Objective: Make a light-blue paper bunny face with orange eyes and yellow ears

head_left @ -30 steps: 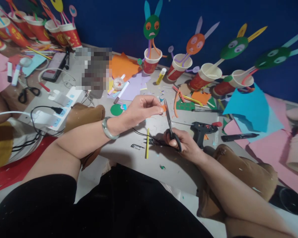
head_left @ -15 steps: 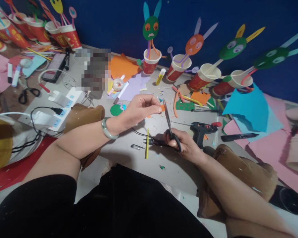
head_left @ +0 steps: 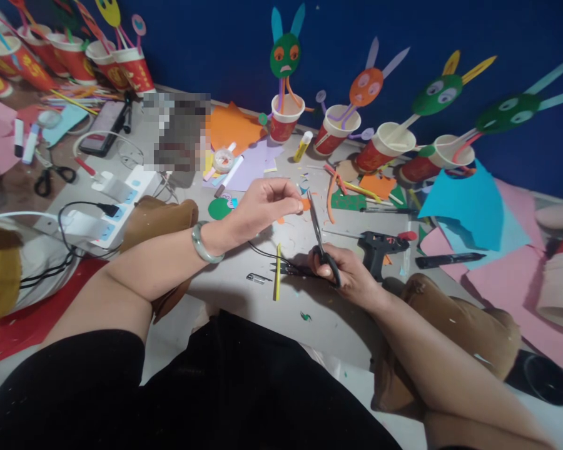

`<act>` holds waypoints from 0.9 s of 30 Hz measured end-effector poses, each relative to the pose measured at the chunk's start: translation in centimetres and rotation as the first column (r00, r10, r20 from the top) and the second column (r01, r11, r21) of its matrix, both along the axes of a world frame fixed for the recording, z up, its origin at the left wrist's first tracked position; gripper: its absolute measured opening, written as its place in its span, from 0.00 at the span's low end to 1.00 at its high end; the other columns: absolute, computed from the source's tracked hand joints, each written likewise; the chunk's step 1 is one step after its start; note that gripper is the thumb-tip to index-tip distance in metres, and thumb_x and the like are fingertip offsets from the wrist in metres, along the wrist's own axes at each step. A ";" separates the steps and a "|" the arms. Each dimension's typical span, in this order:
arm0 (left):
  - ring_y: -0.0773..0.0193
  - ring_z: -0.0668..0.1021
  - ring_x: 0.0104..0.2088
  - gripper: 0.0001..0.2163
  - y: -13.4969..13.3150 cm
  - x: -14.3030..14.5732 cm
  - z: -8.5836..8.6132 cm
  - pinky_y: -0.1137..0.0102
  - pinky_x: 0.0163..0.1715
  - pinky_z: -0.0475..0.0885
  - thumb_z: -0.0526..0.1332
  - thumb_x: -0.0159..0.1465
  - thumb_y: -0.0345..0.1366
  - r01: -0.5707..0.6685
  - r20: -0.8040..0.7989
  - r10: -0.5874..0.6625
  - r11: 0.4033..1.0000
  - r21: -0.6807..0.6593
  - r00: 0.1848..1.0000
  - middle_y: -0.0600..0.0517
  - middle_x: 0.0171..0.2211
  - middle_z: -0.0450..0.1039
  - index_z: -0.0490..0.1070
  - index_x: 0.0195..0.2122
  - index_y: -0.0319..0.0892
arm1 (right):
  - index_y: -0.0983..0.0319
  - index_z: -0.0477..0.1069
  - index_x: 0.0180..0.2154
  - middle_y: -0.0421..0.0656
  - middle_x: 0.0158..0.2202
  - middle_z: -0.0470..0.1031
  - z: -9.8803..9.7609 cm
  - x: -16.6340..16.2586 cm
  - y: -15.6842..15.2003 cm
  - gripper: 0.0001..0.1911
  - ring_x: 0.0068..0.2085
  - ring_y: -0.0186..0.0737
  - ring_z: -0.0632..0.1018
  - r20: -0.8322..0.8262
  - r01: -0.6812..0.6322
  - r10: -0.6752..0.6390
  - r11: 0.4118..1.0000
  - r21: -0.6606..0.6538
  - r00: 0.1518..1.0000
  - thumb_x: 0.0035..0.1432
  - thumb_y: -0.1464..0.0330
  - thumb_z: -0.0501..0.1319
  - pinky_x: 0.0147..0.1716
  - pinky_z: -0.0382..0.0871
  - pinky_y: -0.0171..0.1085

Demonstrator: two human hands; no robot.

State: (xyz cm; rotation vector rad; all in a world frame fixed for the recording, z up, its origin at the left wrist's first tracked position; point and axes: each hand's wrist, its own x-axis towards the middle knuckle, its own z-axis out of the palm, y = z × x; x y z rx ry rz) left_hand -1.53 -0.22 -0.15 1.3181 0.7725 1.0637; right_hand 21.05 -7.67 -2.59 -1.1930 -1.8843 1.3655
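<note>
Between the thumb and fingertips of my left hand (head_left: pixel 272 206) is a small piece of orange paper (head_left: pixel 306 204). My right hand (head_left: pixel 342 272) is closed round the black handles of a pair of scissors (head_left: pixel 317 228), their blades pointing up and away from me at the paper's right edge. Beyond my left wrist lies a green paper disc (head_left: pixel 220 209). A yellow strip (head_left: pixel 278 272) and a small clear-and-black item (head_left: pixel 258 278) rest on the table below my hands. Right of the scissors is a black glue gun (head_left: pixel 380 247).
Paper cups with rabbit-like paper figures, one a red cup (head_left: pixel 286 119), line the blue back wall. A power strip (head_left: pixel 126 206) with cables sits at left. Orange paper (head_left: pixel 237 128), a glue stick (head_left: pixel 303 147), blue paper (head_left: pixel 469 203) and a black pen (head_left: pixel 450 259) lie around.
The orange piece has turned slightly and looks rounder at its edge against the blades. Both hands stay nearly in place; the view has shifted a little.
</note>
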 end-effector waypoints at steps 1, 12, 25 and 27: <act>0.72 0.72 0.28 0.05 0.0 0.0 0.1 0.73 0.29 0.67 0.67 0.56 0.36 -0.003 -0.001 0.003 1.000 -0.005 1.000 0.55 0.26 0.76 0.74 0.25 0.42 | 0.60 0.67 0.24 0.40 0.23 0.67 0.0 0.0 0.0 0.37 0.29 0.37 0.67 0.003 0.002 -0.002 1.000 0.000 1.000 0.56 0.31 0.59 0.30 0.61 0.38; 0.71 0.75 0.29 0.04 -0.1 0.0 0.7 0.73 0.32 0.71 0.65 0.56 0.33 -0.036 -0.043 0.033 0.998 -0.058 0.999 0.56 0.26 0.76 0.73 0.25 0.42 | 0.59 0.66 0.24 0.40 0.23 0.67 0.2 0.0 -0.1 0.36 0.28 0.37 0.66 -0.033 0.062 -0.063 0.998 -0.011 0.998 0.57 0.33 0.61 0.28 0.59 0.38; 0.68 0.73 0.29 0.07 2.7 -1.0 -1.6 0.68 0.36 0.67 0.66 0.56 0.29 0.134 -0.650 0.010 0.976 0.171 0.760 0.54 0.26 0.75 0.74 0.21 0.41 | 0.58 0.64 0.24 0.40 0.23 0.66 0.3 -0.6 -0.1 0.35 0.28 0.39 0.67 -0.121 0.126 -0.125 0.992 -0.002 0.985 0.55 0.33 0.62 0.30 0.60 0.41; 0.66 0.73 0.31 0.08 2.8 -0.9 -2.1 0.66 0.38 0.67 0.65 0.55 0.30 0.162 -0.742 0.028 0.970 0.182 0.670 0.53 0.28 0.76 0.73 0.20 0.42 | 0.57 0.64 0.24 0.40 0.23 0.65 0.2 -0.6 -0.2 0.35 0.28 0.39 0.68 -0.126 0.129 -0.130 0.992 -0.018 0.983 0.55 0.33 0.62 0.29 0.60 0.41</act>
